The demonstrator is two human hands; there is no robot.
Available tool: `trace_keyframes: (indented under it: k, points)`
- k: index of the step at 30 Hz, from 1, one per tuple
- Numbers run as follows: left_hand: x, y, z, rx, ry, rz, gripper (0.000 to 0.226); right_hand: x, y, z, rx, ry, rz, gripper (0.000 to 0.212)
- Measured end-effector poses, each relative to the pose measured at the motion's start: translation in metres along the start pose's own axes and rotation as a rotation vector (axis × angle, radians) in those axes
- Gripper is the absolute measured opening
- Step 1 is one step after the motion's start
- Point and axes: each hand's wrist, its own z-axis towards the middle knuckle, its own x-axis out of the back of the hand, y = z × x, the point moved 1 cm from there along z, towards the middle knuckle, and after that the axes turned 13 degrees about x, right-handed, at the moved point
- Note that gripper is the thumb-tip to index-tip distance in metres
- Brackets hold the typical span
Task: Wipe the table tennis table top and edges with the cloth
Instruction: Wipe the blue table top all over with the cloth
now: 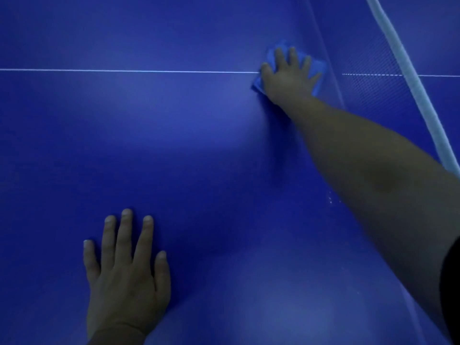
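Blue table (174,135) top is filling the view. Right hand (288,75) is pressing the cloth (319,64) flat-fingered beside the net (388,78); left hand (124,267) is bracing, spread. Specks (331,197) are remaining; edges are unseen, judged outstanding.

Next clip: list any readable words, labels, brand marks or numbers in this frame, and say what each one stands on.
None: no word, brand, number or label shows anywhere in this frame.
The blue table top bears only a plain white centre line.
The net and its white top band show no print.
The blue cloth under the right hand shows no tag.
The left hand lies flat on bare table.
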Motion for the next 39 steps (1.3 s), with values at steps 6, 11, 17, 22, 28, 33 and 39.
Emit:
trace_keyframes:
  k: [6, 11, 17, 22, 28, 33, 39]
  points:
    - [0.001, 0.001, 0.000, 0.016, -0.024, -0.007, 0.068, -0.010, 0.002, -0.079, -0.125, 0.006, 0.015, 0.076]
    - [0.000, 0.001, 0.000, 0.006, 0.013, -0.004, 0.068, -0.001, -0.022, -0.008, 0.166, -0.044, -0.092, 0.077]
    - [-0.001, 0.002, 0.000, 0.000, 0.039, 0.008, 0.069, 0.008, 0.055, 0.025, -0.108, 0.008, -0.020, 0.070]
    - [0.001, 0.002, -0.001, -0.003, 0.026, -0.024, 0.069, -0.001, 0.070, -0.104, -0.389, 0.108, 0.117, 0.075]
    - [0.002, 0.001, 0.000, 0.019, -0.043, 0.005, 0.069, -0.015, 0.028, -0.148, -0.323, 0.059, 0.015, 0.081]
    - [0.002, 0.003, 0.001, 0.032, -0.051, 0.024, 0.068, 0.001, 0.020, -0.061, -0.269, 0.068, 0.074, 0.078]
    - [0.006, 0.003, 0.000, 0.044, -0.056, 0.004, 0.069, -0.029, 0.023, -0.199, 0.098, 0.169, -0.101, 0.073]
